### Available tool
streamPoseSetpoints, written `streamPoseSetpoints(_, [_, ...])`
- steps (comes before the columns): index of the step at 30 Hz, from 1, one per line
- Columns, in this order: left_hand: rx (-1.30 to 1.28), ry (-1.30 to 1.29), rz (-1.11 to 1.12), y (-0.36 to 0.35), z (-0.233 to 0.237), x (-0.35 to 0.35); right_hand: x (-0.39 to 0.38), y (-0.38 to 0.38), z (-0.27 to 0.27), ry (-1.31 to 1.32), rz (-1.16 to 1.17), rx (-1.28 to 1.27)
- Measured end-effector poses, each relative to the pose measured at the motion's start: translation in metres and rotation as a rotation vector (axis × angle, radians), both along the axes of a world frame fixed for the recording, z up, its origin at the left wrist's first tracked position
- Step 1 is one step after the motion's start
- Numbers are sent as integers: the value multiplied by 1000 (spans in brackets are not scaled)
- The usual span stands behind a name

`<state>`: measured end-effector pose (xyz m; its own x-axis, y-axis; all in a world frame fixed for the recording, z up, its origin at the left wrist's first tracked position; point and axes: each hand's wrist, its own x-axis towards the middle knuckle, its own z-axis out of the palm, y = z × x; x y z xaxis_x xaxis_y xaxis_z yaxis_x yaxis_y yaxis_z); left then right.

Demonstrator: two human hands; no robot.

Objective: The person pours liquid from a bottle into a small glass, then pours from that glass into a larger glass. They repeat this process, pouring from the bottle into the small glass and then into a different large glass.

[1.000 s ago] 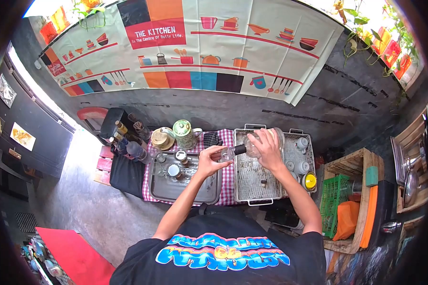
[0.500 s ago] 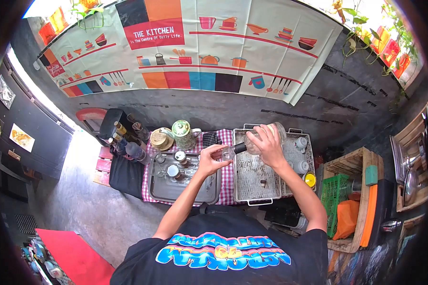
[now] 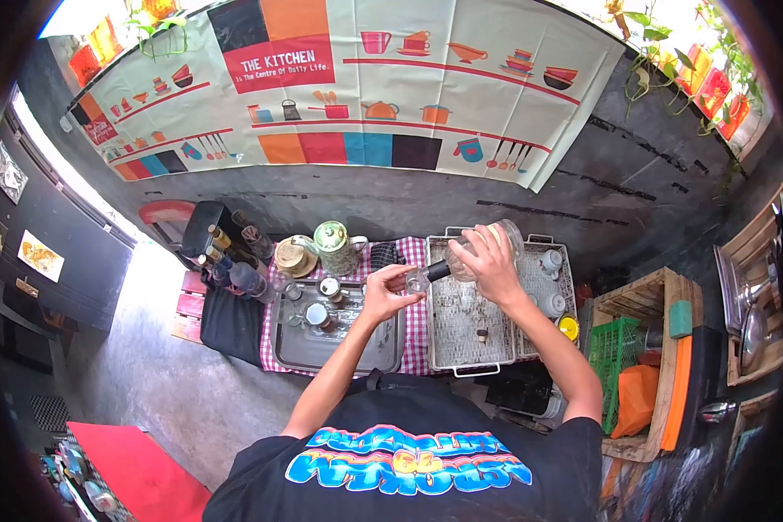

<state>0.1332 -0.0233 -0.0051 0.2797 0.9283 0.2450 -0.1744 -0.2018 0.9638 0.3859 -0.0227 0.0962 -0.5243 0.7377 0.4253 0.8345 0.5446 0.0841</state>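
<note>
My left hand (image 3: 386, 294) is closed around a small clear glass (image 3: 417, 281), between the dark tray and the white rack. My right hand (image 3: 493, 264) grips a large clear glass bottle (image 3: 511, 237) tilted on its side. The bottle's black neck (image 3: 438, 271) points left, its end at the mouth of the small glass. Whether liquid is flowing is too small to tell. On the dark metal tray (image 3: 357, 348) stand small glasses and two white-topped jars (image 3: 317, 314). A small dark piece (image 3: 482, 334) lies on the white rack (image 3: 470, 355) below my hands.
A green floral teapot (image 3: 333, 244) and a woven-lidded pot (image 3: 296, 256) stand behind the tray. Bottles (image 3: 245, 277) crowd the left end. White cups (image 3: 552, 261) and a yellow-rimmed cup (image 3: 568, 327) are at the right. A wooden crate (image 3: 665, 348) holds a green basket (image 3: 613, 357).
</note>
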Motion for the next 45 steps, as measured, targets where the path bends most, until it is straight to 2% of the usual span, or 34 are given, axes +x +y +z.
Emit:
streamPoseSetpoints(21, [-49,-8,-12,0,0,1,-2,9,7,-91,60,137])
streamPoseSetpoints(45, [-39,-14,-14,-10,-8,3,1,-1,3,-78,77,113])
